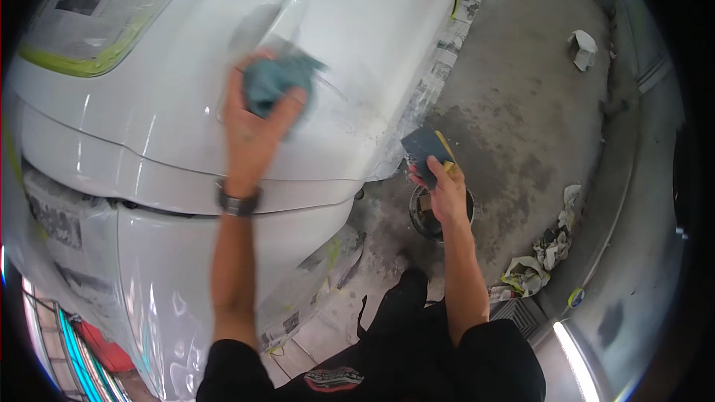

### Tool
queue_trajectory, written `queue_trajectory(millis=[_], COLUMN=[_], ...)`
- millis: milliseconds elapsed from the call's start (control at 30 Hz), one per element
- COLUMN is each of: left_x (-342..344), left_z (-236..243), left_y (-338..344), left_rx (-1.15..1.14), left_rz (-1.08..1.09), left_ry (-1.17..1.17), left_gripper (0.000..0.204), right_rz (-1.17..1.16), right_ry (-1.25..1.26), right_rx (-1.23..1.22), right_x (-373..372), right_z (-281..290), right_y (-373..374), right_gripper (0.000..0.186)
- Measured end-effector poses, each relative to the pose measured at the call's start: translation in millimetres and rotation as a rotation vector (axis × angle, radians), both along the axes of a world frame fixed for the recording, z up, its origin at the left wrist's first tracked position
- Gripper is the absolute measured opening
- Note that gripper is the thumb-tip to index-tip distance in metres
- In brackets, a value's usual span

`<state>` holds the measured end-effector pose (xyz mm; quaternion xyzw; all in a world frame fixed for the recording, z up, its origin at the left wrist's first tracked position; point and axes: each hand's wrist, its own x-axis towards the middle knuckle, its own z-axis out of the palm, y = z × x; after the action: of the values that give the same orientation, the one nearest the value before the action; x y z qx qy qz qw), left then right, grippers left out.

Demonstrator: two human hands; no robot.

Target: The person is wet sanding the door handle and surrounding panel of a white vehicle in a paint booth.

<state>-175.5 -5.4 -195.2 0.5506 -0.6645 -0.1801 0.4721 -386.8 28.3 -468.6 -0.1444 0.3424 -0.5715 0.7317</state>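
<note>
My left hand (261, 112), slightly blurred, grips a crumpled teal cloth (272, 78) against a white car panel (365, 37), just below a white handle (290, 7). My right hand (443, 182) holds a dark flat sheet, apparently sanding paper, with a yellow pad (424, 149) behind it, out beside the panel's edge. Beneath that hand, a round dark bucket (421, 227) stands on the floor, with a brownish piece inside. The panel has a dull, streaked patch right of the cloth.
Masking paper (450, 45) and green tape (89, 65) border the car. The grey floor (521, 126) runs along its right side, with crumpled paper (525, 272) and a white piece (583, 50). A curved wall (640, 253) stands at far right.
</note>
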Motion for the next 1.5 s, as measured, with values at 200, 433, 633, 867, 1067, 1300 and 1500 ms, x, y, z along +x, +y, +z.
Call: queue_trajectory(millis=[200, 433, 633, 867, 1067, 1300, 1500], left_x=[47.3, 51.0, 81.0, 125.7, 123.7, 127.6, 134.7], left_z=[83.2, 91.8, 127.4, 161.6, 152.9, 152.0, 150.1], left_y=[-32.1, -71.2, -30.3, -15.3, -25.6, -30.3, -26.0], left_rx=[-0.414, -0.218, -0.003, -0.143, -0.194, -0.27, -0.298], left_rz=[0.193, -0.115, -0.266, -0.192, -0.169, -0.162, -0.164], left_ry=[-1.412, -1.591, -1.611, -1.524, -1.393, -1.43, -1.423], left_gripper=[0.05, 0.048, 0.055, 0.053, 0.041, 0.034, 0.033], right_rz=[0.169, -0.028, -0.194, -0.271, -0.185, -0.432, -0.439], right_ry=[0.02, 0.151, 0.199, 0.463, 0.408, 0.948, 1.244], right_rx=[-0.031, -0.307, -0.47, -0.658, -0.504, -0.78, -0.945], right_x=[25.4, 67.0, 135.6, 189.4, 183.5, 175.5, 192.3], right_z=[34.1, 67.4, 130.6, 141.9, 127.0, 156.6, 163.5], right_y=[-15.6, -39.9, -89.8, -57.6, -59.1, -88.2, -89.9], right_gripper=[0.036, 0.039, 0.038, 0.066, 0.062, 0.061, 0.047])
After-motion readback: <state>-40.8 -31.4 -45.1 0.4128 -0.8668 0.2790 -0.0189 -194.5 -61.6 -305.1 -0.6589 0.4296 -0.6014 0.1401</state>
